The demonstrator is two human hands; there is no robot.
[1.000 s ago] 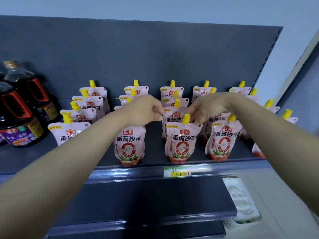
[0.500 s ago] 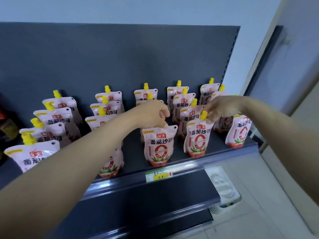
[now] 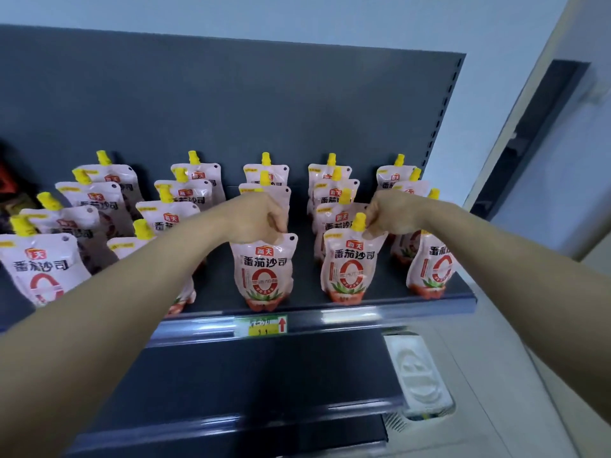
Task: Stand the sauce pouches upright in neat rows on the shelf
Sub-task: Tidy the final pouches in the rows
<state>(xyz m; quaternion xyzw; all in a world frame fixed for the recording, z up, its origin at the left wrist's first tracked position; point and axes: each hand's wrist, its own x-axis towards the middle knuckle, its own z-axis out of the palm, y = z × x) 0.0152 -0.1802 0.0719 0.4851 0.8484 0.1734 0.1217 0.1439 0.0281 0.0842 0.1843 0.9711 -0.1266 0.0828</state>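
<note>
Since half a second ago the shelf (image 3: 380, 314) edge has come to lie less slanted in our view, while both hands have stayed at the front row. The sauce pouches (image 3: 190, 193) are pale pink with yellow caps, a red logo, dark lettering and a red ring above a tomato-red base. They stand upright in five files running back from the price tag (image 3: 260, 326) side of the shelf. The centre pouch (image 3: 263, 269) stands straight above the price tag, and our left hand (image 3: 261, 219) is curled round its top, hiding the cap. The next pouch (image 3: 350, 266) stands above and right of the tag, and our right hand (image 3: 391, 214) pinches its yellow cap (image 3: 358, 222) with curled fingers. Both forearms reach in from below the tag.
</note>
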